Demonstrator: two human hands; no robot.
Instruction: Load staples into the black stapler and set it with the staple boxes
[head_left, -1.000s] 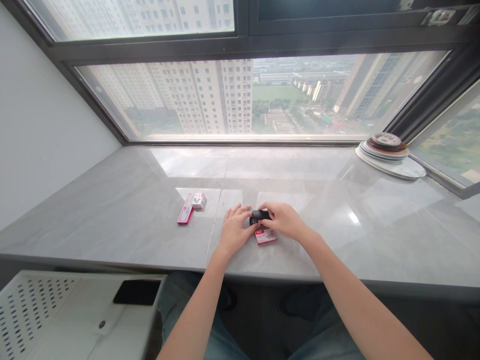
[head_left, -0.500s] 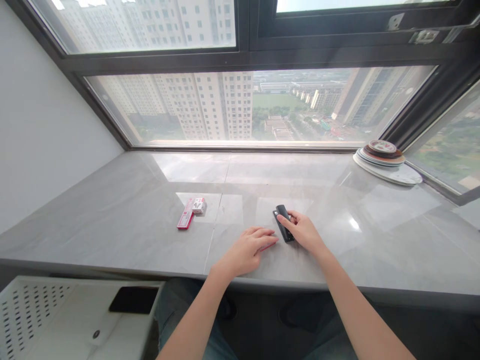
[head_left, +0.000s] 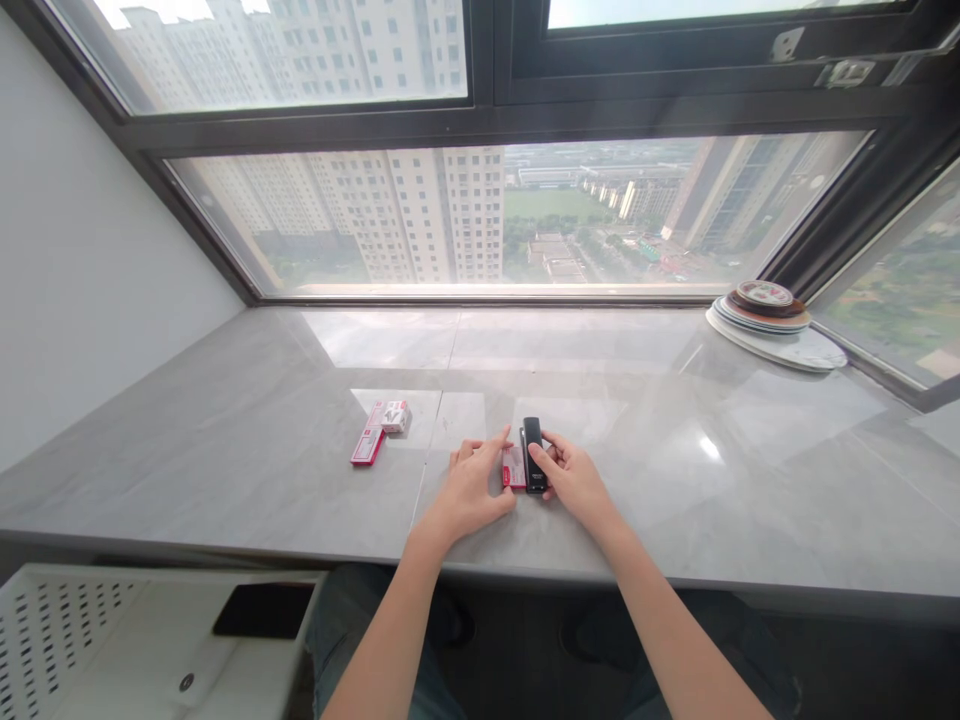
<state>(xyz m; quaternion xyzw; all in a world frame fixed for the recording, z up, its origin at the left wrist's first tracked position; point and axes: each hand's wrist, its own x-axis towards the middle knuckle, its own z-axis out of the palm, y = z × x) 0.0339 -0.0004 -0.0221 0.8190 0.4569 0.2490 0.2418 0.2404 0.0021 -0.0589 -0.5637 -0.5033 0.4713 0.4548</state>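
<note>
Grey marble worktop [head_left: 225,470] under the window, right hand [head_left: 574,482] closed around a black stapler [head_left: 533,455] lying flat, left hand [head_left: 469,490] fingers spread, pinning the red staple box [head_left: 514,467] just beside it, likely steadying both for alignment.

sill [head_left: 675,470]: grey marble ledge under window | left of centre: red box [head_left: 367,446] flat, small white box [head_left: 395,416] touching its far end | centre: red box [head_left: 514,467] beside black stapler [head_left: 533,455] | far right corner: plates [head_left: 772,320] stacked
</note>
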